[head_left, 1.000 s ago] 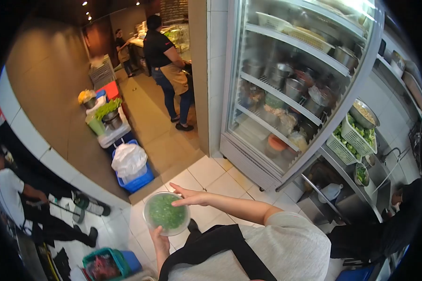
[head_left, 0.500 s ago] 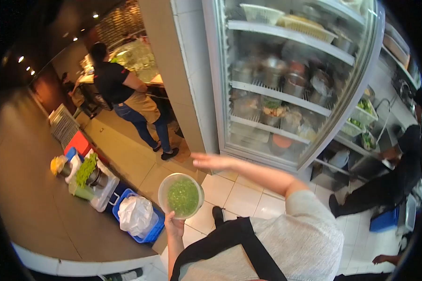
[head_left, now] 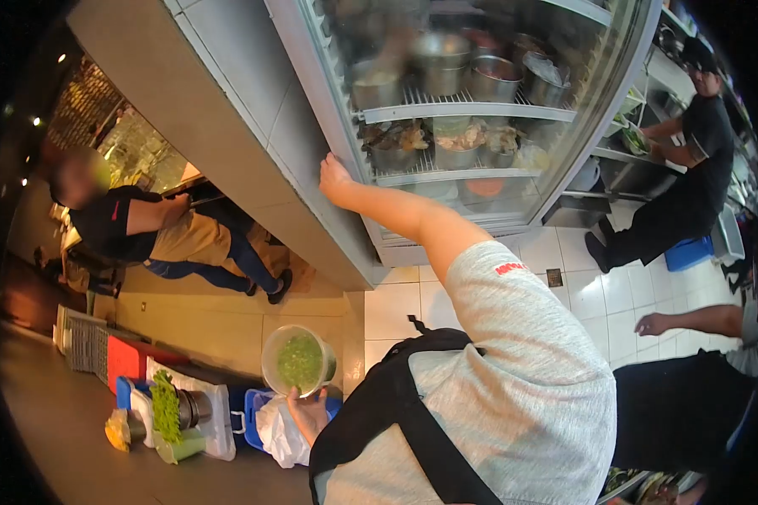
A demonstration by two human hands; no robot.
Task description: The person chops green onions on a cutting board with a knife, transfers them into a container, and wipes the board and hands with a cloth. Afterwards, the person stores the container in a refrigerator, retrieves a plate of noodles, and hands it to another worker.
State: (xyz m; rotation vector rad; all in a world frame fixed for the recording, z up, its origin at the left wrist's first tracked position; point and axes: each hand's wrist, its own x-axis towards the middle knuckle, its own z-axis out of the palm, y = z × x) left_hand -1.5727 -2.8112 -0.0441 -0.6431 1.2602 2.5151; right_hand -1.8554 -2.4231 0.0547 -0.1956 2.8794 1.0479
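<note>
In my left hand (head_left: pixel 308 412) is a clear round plastic tub (head_left: pixel 327 360) filled with finely chopped greens (head_left: pixel 299 360). The fingers grip its near side, and the tub's open top faces me. My right hand (head_left: pixel 335 180) is stretched out to the left edge of a tall glass-door refrigerator (head_left: pixel 345 135), with its fingers curled against the frame. The door looks closed. Behind the glass, metal pots (head_left: pixel 440 63) and containers of food (head_left: pixel 459 143) stand on wire shelves.
Left of a tiled wall (head_left: pixel 269 118), a person in an apron (head_left: pixel 189 240) stands at a counter. Lower left are leafy greens (head_left: pixel 167 408), a blue crate (head_left: pixel 253 418) and a white plastic bag (head_left: pixel 282 433). Another person (head_left: pixel 703 168) works at the right; a third person's arm (head_left: pixel 691 321) reaches in nearby.
My right hand has moved from open air to the refrigerator's left edge. The view has turned and come closer to the refrigerator. The tub stays in my left hand.
</note>
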